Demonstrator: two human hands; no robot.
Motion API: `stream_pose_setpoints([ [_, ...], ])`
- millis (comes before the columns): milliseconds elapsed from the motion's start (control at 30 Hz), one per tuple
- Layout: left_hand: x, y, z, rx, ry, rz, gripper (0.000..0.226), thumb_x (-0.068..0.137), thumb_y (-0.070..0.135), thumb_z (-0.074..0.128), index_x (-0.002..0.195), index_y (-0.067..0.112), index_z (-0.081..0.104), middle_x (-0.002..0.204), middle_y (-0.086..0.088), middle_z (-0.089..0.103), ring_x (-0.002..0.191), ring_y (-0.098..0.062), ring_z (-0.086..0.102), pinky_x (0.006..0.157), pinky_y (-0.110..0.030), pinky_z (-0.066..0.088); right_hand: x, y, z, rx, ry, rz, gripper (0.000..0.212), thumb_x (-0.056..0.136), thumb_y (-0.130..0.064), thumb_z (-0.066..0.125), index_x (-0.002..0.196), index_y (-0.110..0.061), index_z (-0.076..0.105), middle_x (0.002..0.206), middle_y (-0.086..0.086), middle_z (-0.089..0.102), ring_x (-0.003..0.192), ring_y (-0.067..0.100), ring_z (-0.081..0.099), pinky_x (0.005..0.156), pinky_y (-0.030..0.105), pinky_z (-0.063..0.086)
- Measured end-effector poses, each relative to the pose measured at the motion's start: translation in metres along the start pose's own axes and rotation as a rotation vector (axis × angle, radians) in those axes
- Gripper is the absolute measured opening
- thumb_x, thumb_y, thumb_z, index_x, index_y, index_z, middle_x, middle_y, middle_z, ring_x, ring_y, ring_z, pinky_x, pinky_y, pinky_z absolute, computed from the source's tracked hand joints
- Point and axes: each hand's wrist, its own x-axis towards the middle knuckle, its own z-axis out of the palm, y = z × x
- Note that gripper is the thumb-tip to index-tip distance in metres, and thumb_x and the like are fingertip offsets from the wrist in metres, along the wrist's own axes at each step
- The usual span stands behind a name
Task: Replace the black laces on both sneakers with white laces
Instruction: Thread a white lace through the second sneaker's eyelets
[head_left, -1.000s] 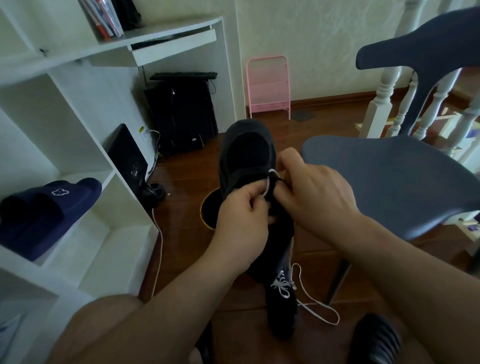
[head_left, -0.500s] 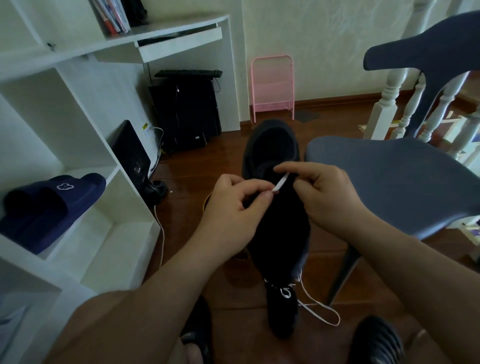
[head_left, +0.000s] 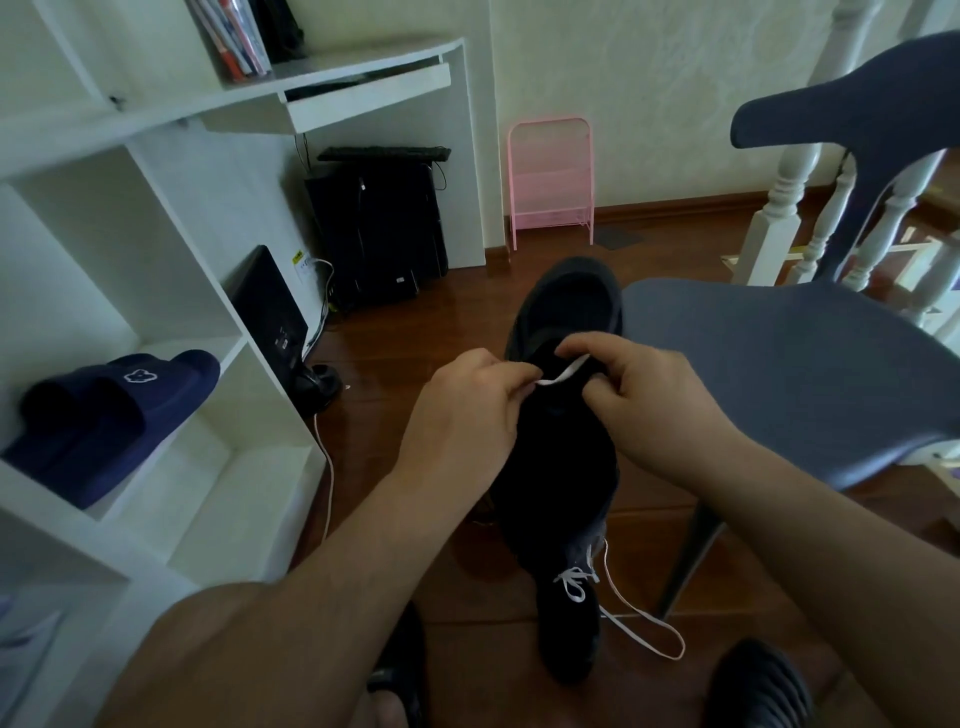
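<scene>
A grey chair (head_left: 810, 374) fills the right side, its seat edge touching the heel of the black sneaker (head_left: 563, 395) held up mid-scene, heel far, toe near. The white shelf unit (head_left: 171, 291) walls off the left; bare wooden floor (head_left: 415, 332) lies open between it and the shoe. A second black sneaker (head_left: 569, 631) sits on the floor below, white lace knotted, loops trailing right. The left hand (head_left: 467, 421) and right hand (head_left: 644, 400) each pinch one end of a short taut stretch of white lace (head_left: 563, 373) over the held shoe's dark tongue, other fingers curled in.
</scene>
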Motion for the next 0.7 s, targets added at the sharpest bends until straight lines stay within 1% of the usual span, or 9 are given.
stream_pose_setpoints([
  [100,-0.001,0.004,0.0,0.005,-0.021,0.002,0.025,0.104,0.023,0.065,0.125,0.023,0.077,0.097,-0.005,0.067,0.092,-0.026,0.064,0.078,-0.047,0.057,0.0,0.006,0.006,-0.282,0.03,-0.035,0.035,0.095,-0.028,0.065,0.127,-0.041,0.068,0.096,-0.009,0.056,0.083,0.013,0.055,0.065,0.034,0.053],
  [167,-0.001,0.006,0.001,-0.011,-0.049,-0.005,0.025,0.105,0.022,0.063,0.125,0.025,0.077,0.096,-0.004,0.066,0.091,-0.025,0.064,0.08,-0.045,0.056,0.0,0.005,0.012,-0.378,0.119,-0.158,0.023,0.091,-0.034,0.072,0.113,-0.031,0.073,0.098,-0.004,0.046,0.086,0.016,0.046,0.061,0.034,0.047],
  [233,-0.001,0.008,0.001,-0.003,-0.07,-0.019,0.026,0.105,0.023,0.061,0.125,0.03,0.077,0.096,-0.001,0.066,0.09,-0.023,0.063,0.08,-0.041,0.055,0.002,0.003,0.019,-0.405,0.163,-0.3,0.011,0.091,-0.028,0.072,0.098,-0.02,0.076,0.096,0.0,0.053,0.085,0.018,0.046,0.06,0.034,0.046],
  [300,-0.001,0.007,0.002,0.009,-0.058,-0.032,0.026,0.105,0.026,0.061,0.124,0.033,0.077,0.097,0.0,0.068,0.091,-0.021,0.064,0.08,-0.041,0.056,0.004,0.004,0.024,-0.434,0.166,-0.341,0.01,0.095,-0.025,0.069,0.094,-0.018,0.076,0.095,0.001,0.064,0.084,0.023,0.055,0.065,0.037,0.052],
  [367,-0.001,0.005,0.003,-0.004,-0.034,-0.067,0.025,0.104,0.028,0.062,0.123,0.033,0.078,0.101,0.0,0.071,0.096,-0.022,0.066,0.083,-0.041,0.057,0.007,0.004,0.024,-0.435,0.162,-0.299,0.015,0.098,-0.032,0.066,0.096,-0.021,0.076,0.09,0.0,0.067,0.083,0.025,0.061,0.067,0.04,0.054],
  [433,0.0,0.005,0.003,-0.019,-0.029,-0.098,0.025,0.104,0.027,0.063,0.124,0.032,0.076,0.106,0.002,0.071,0.102,-0.019,0.066,0.087,-0.038,0.057,0.01,0.003,0.024,-0.401,0.147,-0.265,0.016,0.098,-0.036,0.066,0.097,-0.024,0.077,0.084,-0.003,0.065,0.08,0.024,0.062,0.063,0.036,0.05],
  [533,-0.001,0.005,0.002,-0.104,-0.04,-0.16,0.027,0.102,0.022,0.064,0.127,0.033,0.061,0.102,0.013,0.067,0.097,-0.011,0.065,0.083,-0.038,0.058,0.013,0.001,0.026,-0.369,0.133,-0.138,0.016,0.099,-0.036,0.061,0.092,-0.029,0.074,0.076,-0.008,0.059,0.072,0.02,0.058,0.055,0.03,0.041],
  [600,-0.001,0.006,0.001,-0.174,-0.042,-0.236,0.036,0.102,0.023,0.066,0.134,0.032,0.052,0.093,0.018,0.065,0.086,-0.003,0.065,0.074,-0.028,0.057,0.013,0.003,0.029,-0.355,0.153,-0.075,0.019,0.099,-0.035,0.059,0.087,-0.027,0.072,0.072,-0.01,0.059,0.067,0.018,0.058,0.049,0.027,0.037],
  [700,0.001,0.006,0.002,-0.171,-0.025,-0.283,0.035,0.102,0.03,0.067,0.136,0.031,0.064,0.104,0.017,0.072,0.086,-0.003,0.066,0.073,-0.015,0.052,0.015,0.004,0.034,-0.248,0.242,-0.04,0.018,0.097,-0.034,0.061,0.085,-0.029,0.074,0.07,-0.011,0.064,0.063,0.012,0.057,0.048,0.022,0.033],
])
